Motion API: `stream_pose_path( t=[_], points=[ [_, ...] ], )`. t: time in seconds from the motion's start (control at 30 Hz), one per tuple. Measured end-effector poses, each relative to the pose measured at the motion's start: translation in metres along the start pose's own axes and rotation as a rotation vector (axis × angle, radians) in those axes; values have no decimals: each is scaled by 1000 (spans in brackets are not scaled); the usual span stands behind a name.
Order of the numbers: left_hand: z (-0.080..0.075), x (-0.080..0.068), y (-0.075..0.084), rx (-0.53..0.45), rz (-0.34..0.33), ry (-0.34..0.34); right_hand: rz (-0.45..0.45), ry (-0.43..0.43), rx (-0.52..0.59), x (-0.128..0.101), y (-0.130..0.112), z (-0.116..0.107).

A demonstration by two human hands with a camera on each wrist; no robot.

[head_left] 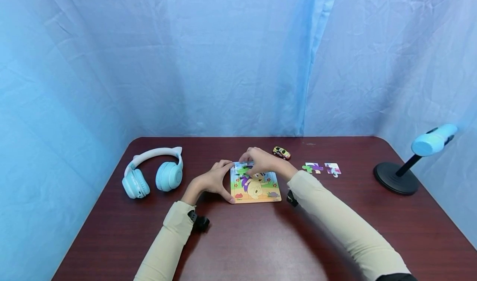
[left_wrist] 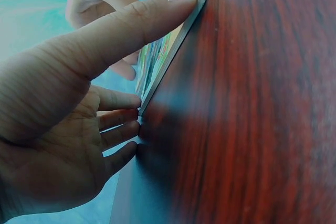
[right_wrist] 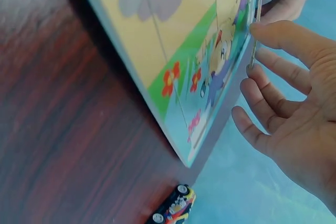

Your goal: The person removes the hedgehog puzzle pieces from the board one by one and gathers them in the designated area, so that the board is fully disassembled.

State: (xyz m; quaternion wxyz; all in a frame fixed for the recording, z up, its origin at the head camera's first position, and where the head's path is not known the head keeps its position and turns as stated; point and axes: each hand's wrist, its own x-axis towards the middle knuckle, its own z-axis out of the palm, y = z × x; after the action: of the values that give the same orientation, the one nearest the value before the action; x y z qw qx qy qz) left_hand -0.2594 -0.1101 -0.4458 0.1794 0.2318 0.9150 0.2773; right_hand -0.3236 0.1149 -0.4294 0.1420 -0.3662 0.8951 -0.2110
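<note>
Right fingers (right_wrist: 286, 72) pinch puzzle piece (right_wrist: 258, 10); left fingers (left_wrist: 119, 99) touch puzzle board (head_left: 257, 200).

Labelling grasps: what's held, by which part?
Right hand holds a puzzle piece, apparently by its edges; left hand braces the puzzle board along its left edge.

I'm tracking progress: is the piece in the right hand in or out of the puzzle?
Out. The right wrist view shows the right hand pinching the piece, its thin edge exposed above the puzzle.
</note>
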Motion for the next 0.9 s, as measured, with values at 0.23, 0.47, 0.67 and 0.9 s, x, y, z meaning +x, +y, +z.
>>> stream_pose_path(
  t=[0.23, 0.47, 0.67, 0.9],
  points=[
    [0, 1, 0, 4, 3, 3, -37, 20, -21, -14, 7, -10],
    [1, 3, -3, 21, 4, 9, -28, 41, -42, -38, 21, -22],
    [1, 2, -3, 25, 1, 7, -42, 66, -67, -59, 42, -33],
    [0, 0, -3, 22, 9, 10, -24, 82, -79, -82, 64, -43]
  ],
)
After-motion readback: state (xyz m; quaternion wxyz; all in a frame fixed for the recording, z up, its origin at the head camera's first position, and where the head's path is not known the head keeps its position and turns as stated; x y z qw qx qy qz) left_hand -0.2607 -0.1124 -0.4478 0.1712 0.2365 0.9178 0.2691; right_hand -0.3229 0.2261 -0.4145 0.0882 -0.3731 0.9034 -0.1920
